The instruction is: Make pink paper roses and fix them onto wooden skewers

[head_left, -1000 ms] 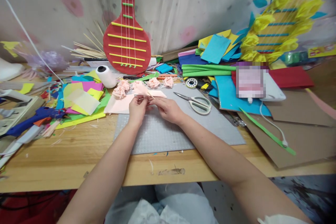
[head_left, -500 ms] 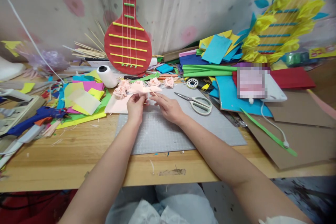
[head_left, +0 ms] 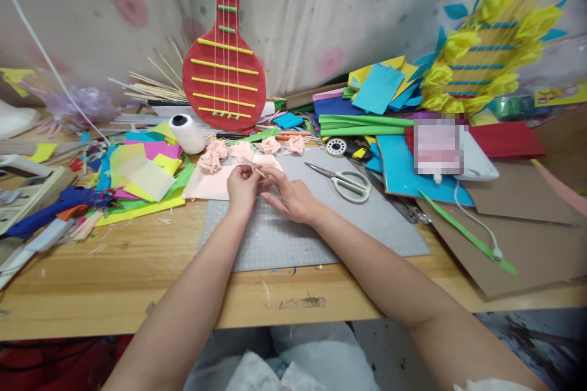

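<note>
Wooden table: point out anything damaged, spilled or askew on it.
Near the front edge of the wooden table, a rough brownish patch interrupts the smooth surface, just this side of the grey mat. It looks like damage, though it could be stuck-on residue. I see no spill.

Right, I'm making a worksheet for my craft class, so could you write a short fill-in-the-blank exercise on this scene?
1. The scissors lie to the ____ of the right hand.
2. The toy instrument with yellow bars is coloured ____.
3. The flowers on the other instrument are coloured ____.
4. The glue gun lies to the ____ of the left hand.

Missing words: right; red; yellow; left.
</note>
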The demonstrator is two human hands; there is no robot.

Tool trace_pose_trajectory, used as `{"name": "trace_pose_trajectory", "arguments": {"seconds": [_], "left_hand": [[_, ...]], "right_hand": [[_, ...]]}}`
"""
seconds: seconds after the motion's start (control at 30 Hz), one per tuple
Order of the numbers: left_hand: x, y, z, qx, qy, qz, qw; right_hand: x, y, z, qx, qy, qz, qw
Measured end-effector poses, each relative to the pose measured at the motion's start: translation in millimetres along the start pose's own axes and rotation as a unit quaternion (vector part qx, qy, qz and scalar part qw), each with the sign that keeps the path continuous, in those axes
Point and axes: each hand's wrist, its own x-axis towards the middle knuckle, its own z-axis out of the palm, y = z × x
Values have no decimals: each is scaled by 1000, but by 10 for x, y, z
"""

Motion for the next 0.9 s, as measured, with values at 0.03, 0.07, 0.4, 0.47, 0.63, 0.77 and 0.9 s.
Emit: {"name": "trace_pose_trajectory", "arguments": {"seconds": [0.03, 0.07, 0.4, 0.47, 0.63, 0.77, 0.9], "left_hand": [[10, -8, -4, -8, 2, -4, 1000], [19, -12, -7, -20, 1, -8, 1000], [-40, -27, -15, 61, -29, 42, 997], [-49, -34, -5, 39, -8, 27, 999], [-68, -2, 24, -46, 15, 4, 999], [-91, 23, 38, -73, 14, -17, 997], [-140, 38, 49, -60, 1, -52, 997]], "right_hand": [[0, -18, -7, -14, -19, -13, 1000], [1, -29, -14, -30, -40, -26, 998], [37, 12, -38, -129, -70, 57, 988], [38, 34, -20, -134, -55, 72, 987], [36, 110, 37, -119, -6, 88, 989], [43, 111, 50, -120, 22, 89, 989], [49, 80, 34, -98, 35, 107, 989]]}}
